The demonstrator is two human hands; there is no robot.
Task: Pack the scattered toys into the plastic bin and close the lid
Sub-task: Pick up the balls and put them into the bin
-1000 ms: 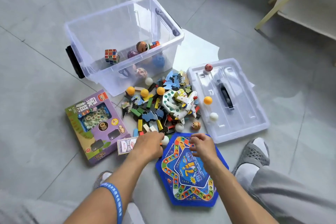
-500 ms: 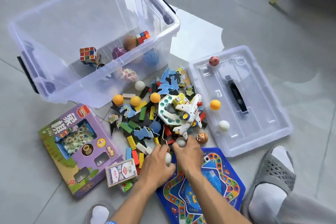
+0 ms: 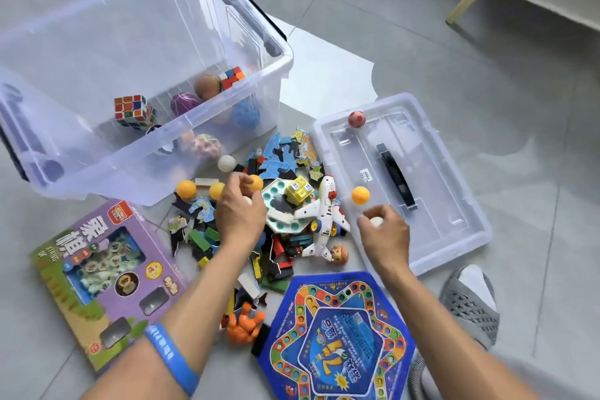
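Note:
The clear plastic bin (image 3: pixel 285 55) stands open at upper left, with a Rubik's cube (image 3: pixel 133 110) and several balls inside. Its lid (image 3: pixel 454 204) lies flat on the floor to the right. Between them is the toy pile: puzzle pieces, blocks, a white toy airplane (image 3: pixel 324 214). My left hand (image 3: pixel 238 208) is over the pile; it holds a white ball (image 3: pixel 248 201) and its fingertips pinch an orange ball (image 3: pixel 255 182). My right hand (image 3: pixel 384 227) grips a white ball (image 3: pixel 376 221) at the lid's near edge, beside another orange ball (image 3: pixel 360 195).
A purple boxed game (image 3: pixel 104 269) lies at lower left and a blue hexagonal board (image 3: pixel 337 334) at the bottom centre. An orange figure (image 3: pixel 245 325) sits beside the board. A red ball (image 3: pixel 356 118) rests on the lid's far corner. My slippered foot (image 3: pixel 470 302) is at right.
My hands have left the board's edge. The left went forward to the orange balls near the bin, and the right went to the lid and closed on the white ball there.

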